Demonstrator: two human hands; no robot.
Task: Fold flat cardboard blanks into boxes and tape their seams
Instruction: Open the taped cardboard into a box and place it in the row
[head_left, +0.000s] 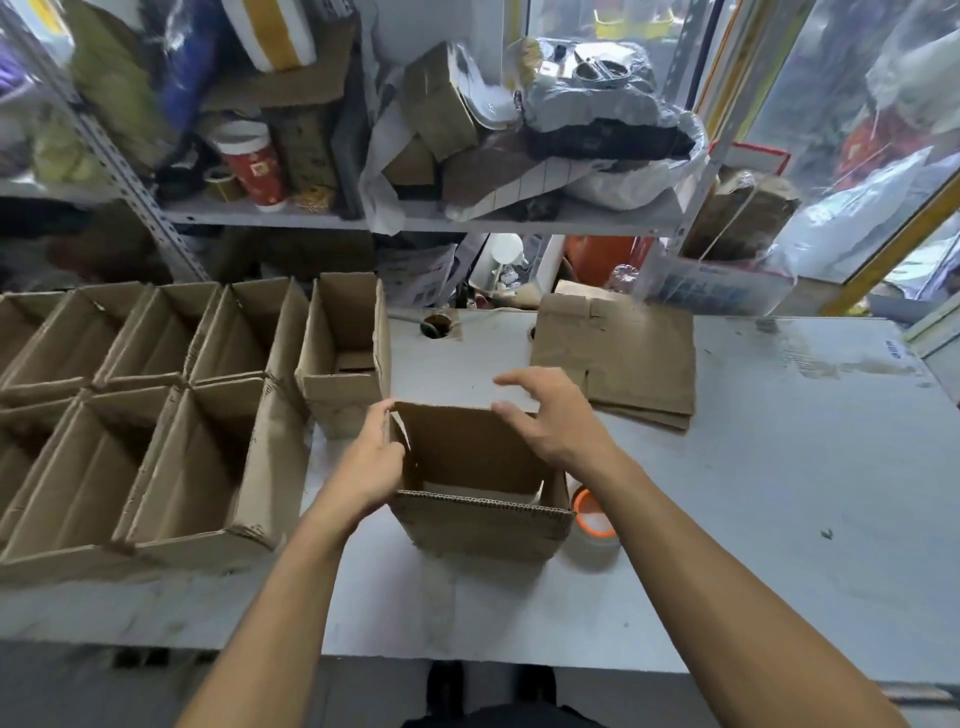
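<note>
An open-topped cardboard box stands upright on the grey table in front of me. My left hand grips its left wall, fingers curled over the rim. My right hand hovers over the far right corner with fingers spread, a fingertip near the back rim. A stack of flat cardboard blanks lies behind and to the right. A roll of clear tape with an orange core sits against the box's right side, partly hidden by my right forearm.
Several folded open boxes stand in rows on the left of the table, one taller box just behind my left hand. A cluttered metal shelf rises behind the table. A round hole is in the tabletop.
</note>
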